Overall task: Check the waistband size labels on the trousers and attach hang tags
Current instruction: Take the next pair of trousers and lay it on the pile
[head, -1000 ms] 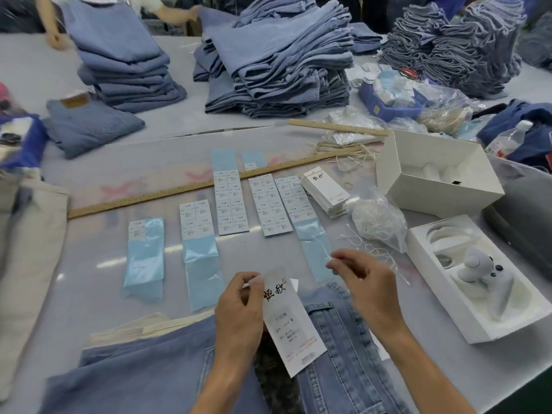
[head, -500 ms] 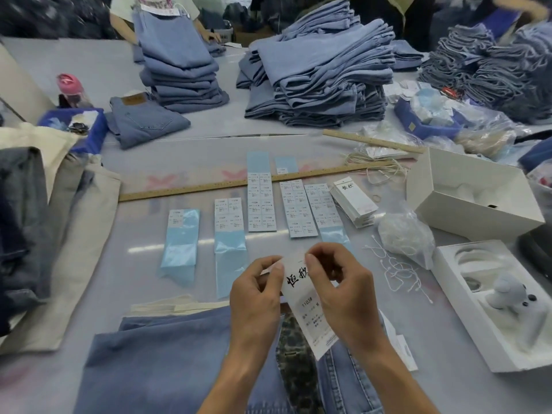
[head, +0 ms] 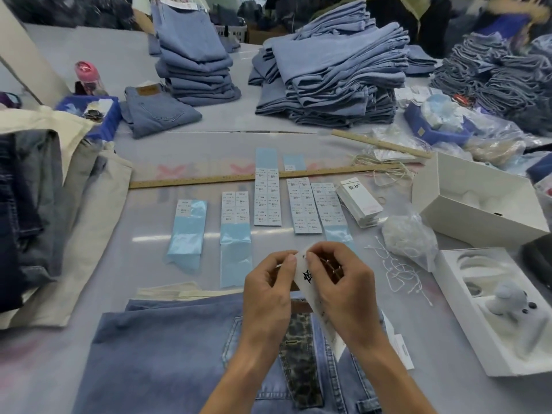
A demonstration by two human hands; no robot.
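Observation:
A pair of light blue denim trousers (head: 167, 354) lies flat at the near edge, with a dark patterned patch (head: 301, 360) at its waistband. Above the waistband both hands hold a white hang tag (head: 304, 273) with black characters. My left hand (head: 267, 285) pinches the tag's top left edge. My right hand (head: 340, 282) curls over its top right and hides most of the card. Several sheets of size stickers (head: 267, 198) on blue backing lie in a row beyond the hands. A stack of blank hang tags (head: 360, 203) sits to their right.
A long wooden ruler (head: 239, 177) crosses the table behind the stickers. Loose white tag strings (head: 397, 270) and a plastic bag (head: 409, 237) lie right of my hands, beside two open white boxes (head: 478, 201). Folded denim stacks (head: 331, 73) fill the far side; beige cloth (head: 89, 210) lies left.
My right hand has moved left onto the tag's top edge and closed over it, meeting my left hand. The camera has shifted, so the scene sits further right.

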